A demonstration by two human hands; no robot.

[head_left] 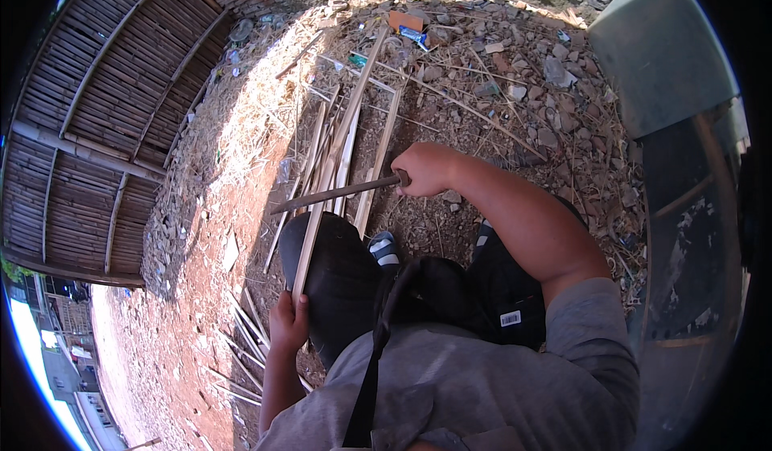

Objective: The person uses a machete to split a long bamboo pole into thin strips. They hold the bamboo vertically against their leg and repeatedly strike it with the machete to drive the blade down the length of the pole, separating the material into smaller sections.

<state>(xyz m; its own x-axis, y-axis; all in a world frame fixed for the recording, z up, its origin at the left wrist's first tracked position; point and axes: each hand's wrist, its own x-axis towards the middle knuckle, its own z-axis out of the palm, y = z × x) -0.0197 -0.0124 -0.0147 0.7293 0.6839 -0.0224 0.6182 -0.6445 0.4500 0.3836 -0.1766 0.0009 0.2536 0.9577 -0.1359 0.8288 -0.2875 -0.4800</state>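
Note:
My right hand (424,168) is closed around the handle of a machete (346,190). Its long dark blade points left and lies across a long pale bamboo strip (309,250), just above my bent left knee. Whether the edge bites into the strip cannot be made out. The near end of that strip is gripped in my left hand (288,322), beside my left thigh, with the thumb on top. From there the strip slants up and away, over other bamboo strips (376,157) on the ground ahead of me.
More thin strips (251,338) lie on the dirt beside my left arm. Stones and rubble (555,117) cover the ground to the far right, with a blue wrapper (412,34) farther off. A bamboo-slat wall (104,73) stands left, a grey panel (663,65) right.

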